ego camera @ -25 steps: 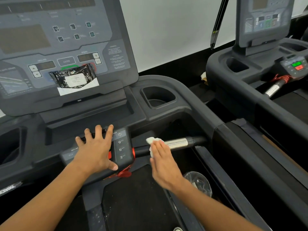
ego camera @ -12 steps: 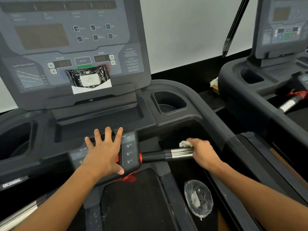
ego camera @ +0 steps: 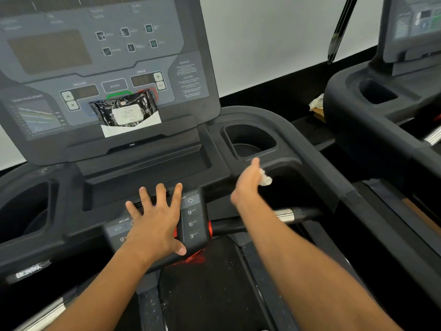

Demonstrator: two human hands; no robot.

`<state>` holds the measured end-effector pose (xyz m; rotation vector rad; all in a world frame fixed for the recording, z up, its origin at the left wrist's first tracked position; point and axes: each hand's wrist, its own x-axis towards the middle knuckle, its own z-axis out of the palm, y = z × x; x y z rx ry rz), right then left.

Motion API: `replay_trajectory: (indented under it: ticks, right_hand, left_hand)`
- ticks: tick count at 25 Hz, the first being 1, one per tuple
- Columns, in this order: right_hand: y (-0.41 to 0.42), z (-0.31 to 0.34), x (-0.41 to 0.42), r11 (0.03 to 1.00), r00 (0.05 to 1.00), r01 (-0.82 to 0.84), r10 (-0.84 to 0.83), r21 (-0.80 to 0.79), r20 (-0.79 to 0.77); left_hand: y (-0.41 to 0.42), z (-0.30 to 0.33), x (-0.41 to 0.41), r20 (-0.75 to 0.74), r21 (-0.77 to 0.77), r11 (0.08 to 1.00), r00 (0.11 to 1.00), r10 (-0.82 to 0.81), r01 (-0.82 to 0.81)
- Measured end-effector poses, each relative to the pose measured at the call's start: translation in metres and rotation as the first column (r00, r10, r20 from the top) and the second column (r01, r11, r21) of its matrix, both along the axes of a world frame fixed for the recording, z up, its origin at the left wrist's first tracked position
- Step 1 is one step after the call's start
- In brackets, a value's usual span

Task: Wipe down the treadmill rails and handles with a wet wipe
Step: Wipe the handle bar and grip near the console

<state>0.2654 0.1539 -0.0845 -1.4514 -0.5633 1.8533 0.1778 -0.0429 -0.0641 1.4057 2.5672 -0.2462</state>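
My left hand (ego camera: 156,223) lies flat with fingers spread on the small key panel (ego camera: 193,220) at the treadmill's middle. My right hand (ego camera: 248,181) is raised above the right handle bar (ego camera: 285,215), just below the right cup holder (ego camera: 250,140), and holds a crumpled white wet wipe (ego camera: 265,178) that sticks out on its right side. The handle bar is black with a silver sensor section; my right forearm hides its middle. The dark right side rail (ego camera: 317,163) curves from the console toward me.
A black wet wipe packet (ego camera: 125,112) leans on the console (ego camera: 107,56) ledge. A left cup holder (ego camera: 26,211) and a silver left handle (ego camera: 45,314) sit at the left. A second treadmill (ego camera: 381,99) stands close on the right. The belt (ego camera: 207,290) lies below.
My right hand has lifted the wipe off the silver part of the right handle and moved up and left toward the cup holder. My left hand has stayed on the key panel.
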Motion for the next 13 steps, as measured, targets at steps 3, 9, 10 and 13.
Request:
replay_trajectory:
  ticks: [3, 9, 10, 13]
  right_hand:
    - [-0.048, -0.006, -0.022, 0.965, 0.959, -0.134, 0.069, -0.226, -0.273]
    - [-0.003, 0.012, 0.002, 0.944, 0.934, -0.017, -0.103, -0.33, -0.343]
    - [0.017, 0.013, 0.011, 0.943, 0.938, 0.062, -0.168, -0.328, -0.304]
    - [0.074, 0.014, 0.042, 0.946, 0.931, 0.213, -0.272, -0.244, -0.244]
  left_hand:
    - [-0.001, -0.001, -0.001, 0.009, 0.014, 1.0, 1.0, -0.011, 0.011]
    - [-0.004, 0.0, -0.001, 0.032, 0.034, 0.999, 0.999, -0.019, 0.017]
    - [-0.005, 0.001, 0.0, 0.031, 0.033, 0.999, 0.999, -0.019, 0.018]
    - [-0.003, 0.002, 0.0, 0.037, 0.031, 0.999, 0.999, -0.019, 0.017]
